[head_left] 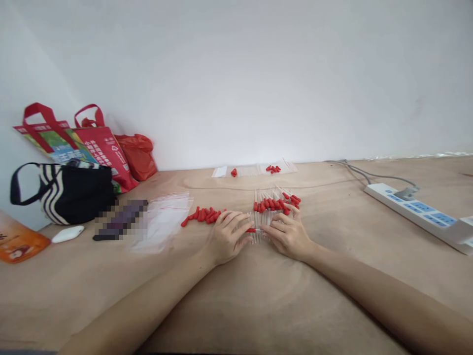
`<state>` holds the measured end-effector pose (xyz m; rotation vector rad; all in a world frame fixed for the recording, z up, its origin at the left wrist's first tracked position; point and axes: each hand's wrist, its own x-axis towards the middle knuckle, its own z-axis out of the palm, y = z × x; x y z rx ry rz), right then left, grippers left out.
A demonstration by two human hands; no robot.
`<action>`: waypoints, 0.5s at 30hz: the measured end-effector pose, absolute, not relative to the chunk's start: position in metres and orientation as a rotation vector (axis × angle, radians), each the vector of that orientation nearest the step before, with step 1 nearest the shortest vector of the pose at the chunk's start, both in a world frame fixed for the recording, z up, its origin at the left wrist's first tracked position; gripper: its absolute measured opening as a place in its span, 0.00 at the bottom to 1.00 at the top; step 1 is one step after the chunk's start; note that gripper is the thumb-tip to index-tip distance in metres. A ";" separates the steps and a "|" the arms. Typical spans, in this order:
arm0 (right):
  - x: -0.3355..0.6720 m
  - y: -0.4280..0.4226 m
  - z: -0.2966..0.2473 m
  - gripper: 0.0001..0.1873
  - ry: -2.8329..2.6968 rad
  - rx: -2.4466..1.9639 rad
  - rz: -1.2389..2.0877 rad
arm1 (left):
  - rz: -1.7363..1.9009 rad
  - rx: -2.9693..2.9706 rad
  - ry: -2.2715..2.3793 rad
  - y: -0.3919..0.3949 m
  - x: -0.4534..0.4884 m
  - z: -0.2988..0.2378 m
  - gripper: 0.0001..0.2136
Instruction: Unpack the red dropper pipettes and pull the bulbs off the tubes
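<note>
Bulb (251, 230) between the hands, over tubes (257, 220)
The left hand (229, 236) pinches the bulb, thumb and finger narrow; the right hand (289, 232) curls low over the tubes, its exact grip unclear. The bulb looks light, soft, grippy: best held by its body. Tubes look thin, slick, perhaps brittle: best held near the end. Farther back lies a red-tipped row (271, 204).

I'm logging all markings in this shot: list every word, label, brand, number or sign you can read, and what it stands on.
No word, brand or number reads clearly.
Red tote bag with red handles: white Chinese characters, too blurred to quote; a white triangular sign, apparently recycling.
Green-and-blue printed tote bag: white lettering, too blurred.
Glossy orange pouch: pale marks, too small.
</note>
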<state>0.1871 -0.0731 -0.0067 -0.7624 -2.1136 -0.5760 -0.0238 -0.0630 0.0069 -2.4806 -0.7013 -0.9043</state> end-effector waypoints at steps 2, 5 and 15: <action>0.187 -0.074 -0.006 0.07 -2.111 -0.741 -0.573 | -0.892 -2.506 -0.691 -0.062 -0.021 0.005 0.08; 0.187 -0.074 -0.006 0.07 -2.119 -0.715 -0.566 | -0.903 -2.506 -0.709 -0.060 -0.020 0.003 0.06; 0.190 -0.078 -0.007 0.09 -2.181 -0.811 -0.566 | -0.794 -2.529 -0.719 -0.066 -0.022 0.010 0.09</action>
